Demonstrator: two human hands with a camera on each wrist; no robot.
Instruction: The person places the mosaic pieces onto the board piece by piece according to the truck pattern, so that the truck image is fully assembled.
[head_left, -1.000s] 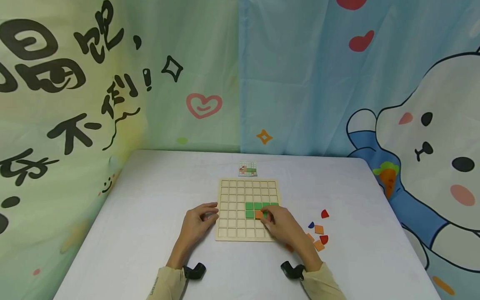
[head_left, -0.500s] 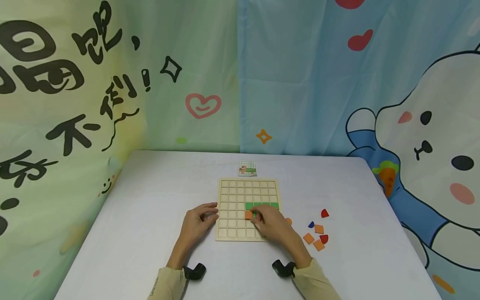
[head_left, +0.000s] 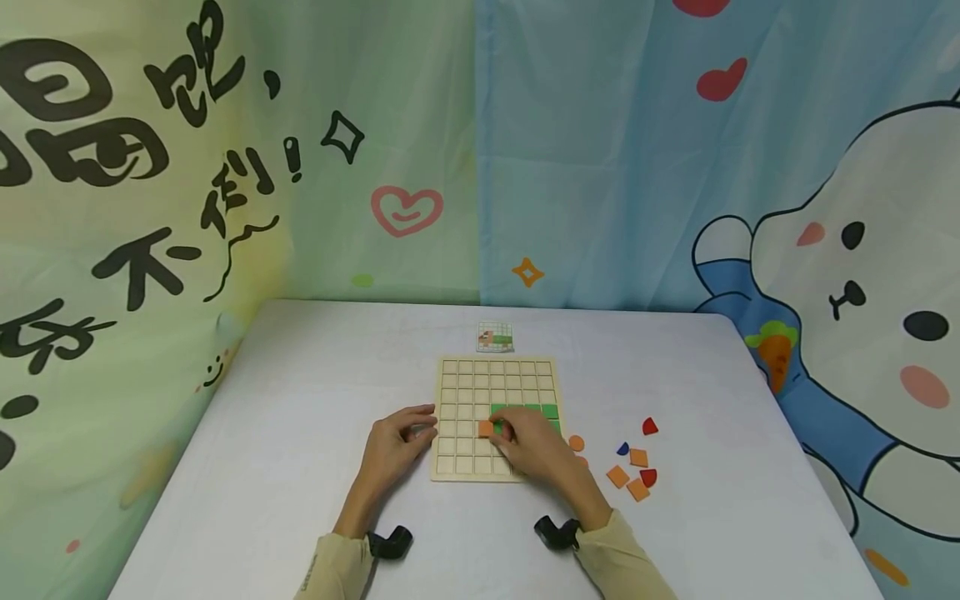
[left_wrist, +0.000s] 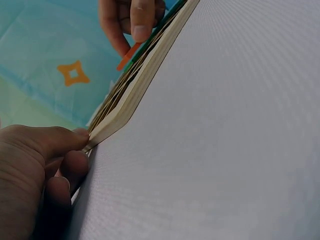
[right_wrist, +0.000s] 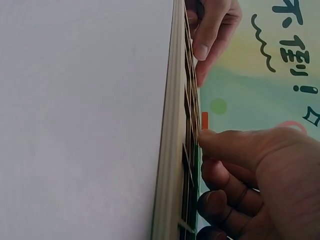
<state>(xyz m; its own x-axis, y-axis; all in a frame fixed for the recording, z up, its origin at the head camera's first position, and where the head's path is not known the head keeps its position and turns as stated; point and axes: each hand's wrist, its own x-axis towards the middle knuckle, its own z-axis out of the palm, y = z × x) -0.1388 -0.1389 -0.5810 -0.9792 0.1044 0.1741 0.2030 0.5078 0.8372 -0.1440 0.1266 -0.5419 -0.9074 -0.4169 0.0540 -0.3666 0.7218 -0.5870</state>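
Your right hand (head_left: 531, 442) has an orange square (head_left: 486, 429) pinched between thumb and finger, out over the board (head_left: 480, 390), just left of the green tiles (head_left: 550, 412). Can't tell if the square's touching the wood or slightly above it, since both wrist views catch the board almost edge-on and your fingertips cover part of the square. Your hand also blocks a good chunk of the green, so counting those is hopeless. Your left hand (head_left: 401, 437) just rests against the board's left edge, fingers relaxed, not clamped on anything.

On the white table (head_left: 337, 358), right of the board, there's an orange circle (head_left: 576, 442), plus an orange piece (head_left: 582, 461) mostly behind your right wrist, shape unclear. Further right: loose orange squares (head_left: 638, 458), red pieces (head_left: 649, 427) and a tiny blue piece (head_left: 623, 448). The picture card (head_left: 495, 337) beyond the board is too small to read. Your sleeves (head_left: 626, 558) get cut off at the bottom.
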